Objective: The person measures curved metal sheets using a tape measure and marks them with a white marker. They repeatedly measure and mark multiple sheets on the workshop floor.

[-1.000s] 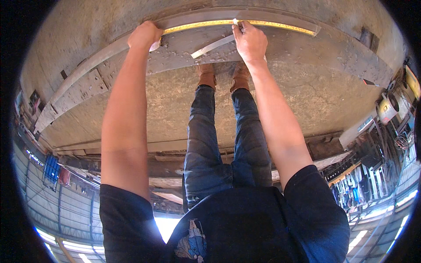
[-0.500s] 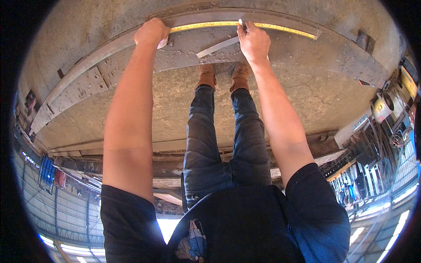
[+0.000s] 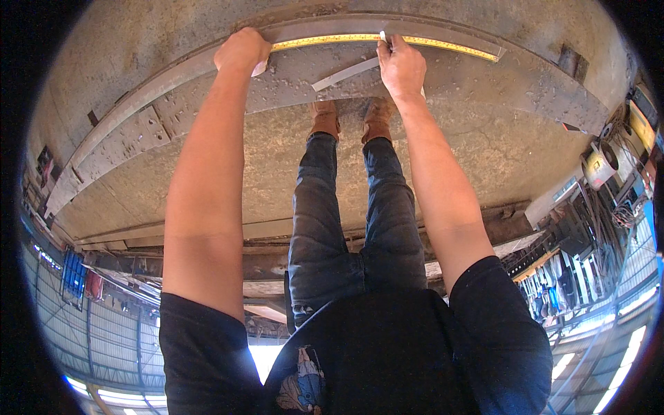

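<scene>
Head view: left hand pins yellow tape measure.

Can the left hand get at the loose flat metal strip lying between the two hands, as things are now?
Probably yes. The metal strip lies bare on the steel beam, with nothing over it or between it and the left hand. But that hand is pressing down the yellow tape measure and would have to let go.

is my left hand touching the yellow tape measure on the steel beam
Touching. The head view shows the left hand pressed down on the near end of the yellow tape measure, whose strip emerges directly from under the fingers with no gap along the steel beam.
</scene>
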{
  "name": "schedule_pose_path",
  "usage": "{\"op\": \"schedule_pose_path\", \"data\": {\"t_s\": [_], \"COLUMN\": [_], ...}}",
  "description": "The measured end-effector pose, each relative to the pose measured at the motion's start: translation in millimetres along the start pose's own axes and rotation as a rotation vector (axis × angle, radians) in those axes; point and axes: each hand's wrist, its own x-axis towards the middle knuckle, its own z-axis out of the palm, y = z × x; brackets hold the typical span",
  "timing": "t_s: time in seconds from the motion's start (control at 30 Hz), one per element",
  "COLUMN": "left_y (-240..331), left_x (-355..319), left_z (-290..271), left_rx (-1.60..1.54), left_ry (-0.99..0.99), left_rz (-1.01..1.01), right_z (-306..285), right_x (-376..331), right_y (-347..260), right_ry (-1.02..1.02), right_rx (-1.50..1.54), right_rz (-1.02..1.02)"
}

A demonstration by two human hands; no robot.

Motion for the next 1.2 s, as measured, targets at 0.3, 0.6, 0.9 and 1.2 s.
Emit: {"op": "schedule_pose_path", "data": {"t_s": [0.3,0.6,0.9,1.2], "left_y": [2,-15,-41,-116], "left_x": [0,-7,-87,-151], "left_z": [-3,12,55,26], "left_rx": [-0.008,0.092,-0.306,-0.449], "left_ry": [-0.022,0.021,-0.085,-0.173], "left_rz": [-0.024,0.164,0.396,0.332], "right_z": [-4,-12,-111,-141], "right_x": [0,16,-3,-126], "right_y": [-5,-22,-16,49], "right_ry": [-0.019,-0.136,-0.093,0.547], "right_rx": [-0.038,-0.132,0.214,0.958], "right_rz": [0.002,0.026,0.238,0.894]}}
